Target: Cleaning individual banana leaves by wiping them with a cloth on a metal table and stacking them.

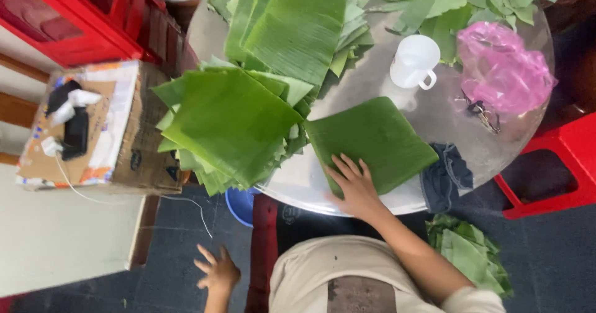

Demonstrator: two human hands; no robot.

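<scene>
My right hand (351,184) lies flat, fingers spread, on the near corner of a square-cut banana leaf piece (375,140) at the front of a round metal table (292,183). My left hand (217,272) hangs open below the table's edge, above the dark floor, holding nothing. A thick stack of cut green leaves (233,124) overhangs the table's left edge beside the single piece. A second, longer pile of leaves (295,27) lies behind it.
A white cup (414,62), a pink plastic bag (503,68) and a dark blue cloth (446,176) are on the table's right side. A cardboard box (124,158) with a phone and charger stands left. Red stool (559,164) right; leaf scraps (472,254) on the floor.
</scene>
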